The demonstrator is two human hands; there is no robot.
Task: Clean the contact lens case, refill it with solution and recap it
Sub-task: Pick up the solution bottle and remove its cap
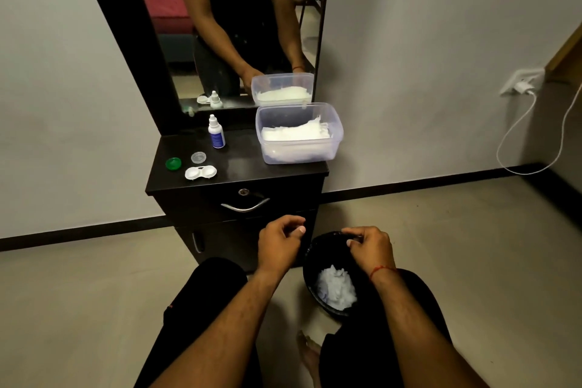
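Observation:
The white contact lens case point(200, 172) lies uncapped near the front of the dark dresser top point(252, 167). Its green cap point(173, 163) and clear cap point(198, 157) rest just behind it, apart from the case. A small solution bottle point(216, 132) with a blue label stands upright farther back. My left hand point(278, 244) hovers low in front of the dresser with fingers curled and nothing in it. My right hand point(370, 249) is over the black bin point(310, 274), fingers loosely bent, with nothing visible in them.
A clear plastic box of white tissues point(297, 134) sits at the dresser's right rear, before a mirror point(239, 25). The black bin holds crumpled white tissues point(335, 288). A drawer handle point(245, 207) is below the top. A charger cable point(532, 135) hangs on the right wall.

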